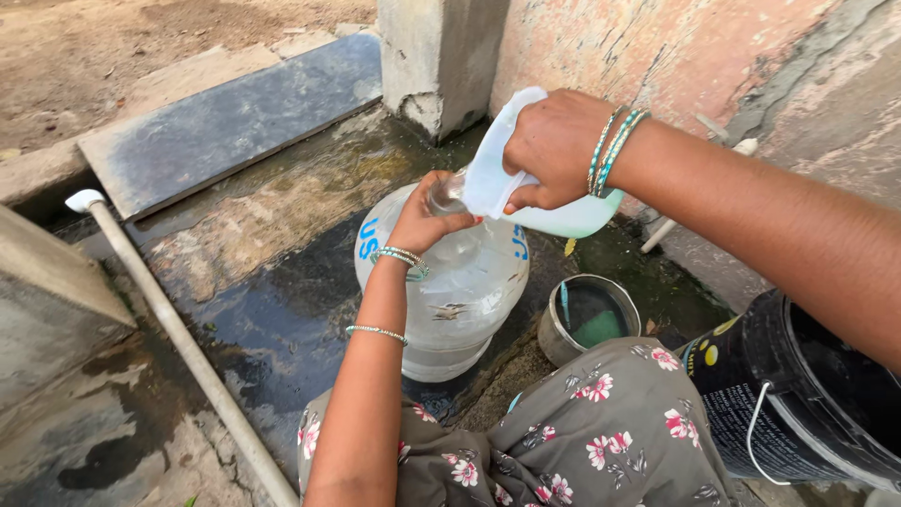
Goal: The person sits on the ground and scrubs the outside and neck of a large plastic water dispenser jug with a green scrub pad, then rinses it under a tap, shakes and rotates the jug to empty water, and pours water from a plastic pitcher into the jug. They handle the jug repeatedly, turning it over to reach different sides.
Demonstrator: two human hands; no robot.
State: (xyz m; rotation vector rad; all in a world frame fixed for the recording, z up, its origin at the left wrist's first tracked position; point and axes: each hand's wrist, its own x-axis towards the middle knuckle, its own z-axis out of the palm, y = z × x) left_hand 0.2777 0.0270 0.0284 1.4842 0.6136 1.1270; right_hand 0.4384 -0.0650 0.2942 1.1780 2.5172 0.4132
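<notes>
— Where are your hands right now?

— Your right hand (554, 150) is wrapped tight around a white jug (526, 192), fingers over the top and thumb underneath. The jug is tipped over sideways, its mouth down toward the neck of the big bottle (446, 286).

— And your left?

— Your left hand (422, 221) is closed around the bottle's neck, right where the jug's mouth meets it. The fingers curl round the front, so the opening itself is hidden.

— Is anything coming out of the jug?

— You can't really tell from here; your hands cover the join. The bottle is clear plastic with blue marks on its shoulder, and it may hold some water near the bottom, though the glare makes that hard to judge.

— Where does the bottle stand?

— Upright on the wet stone floor (272, 272), just in front of your knees, which are covered by grey cloth with pink flowers (601, 441).

— What's around it?

— Just to the right of the bottle sits a small metal pot (587, 319) with something green inside. Further right, by your right forearm, lies a black bucket (798, 394) with a white wire handle, leaning toward you. To the left a white pipe (178, 338) runs across the floor, well apart from the bottle. Behind it are a dark slab (225, 122), a grey pillar (436, 56) and a worn pink wall (676, 47).

— Anything on your wrists?

— Green and silver bangles (612, 145) on both.
</notes>
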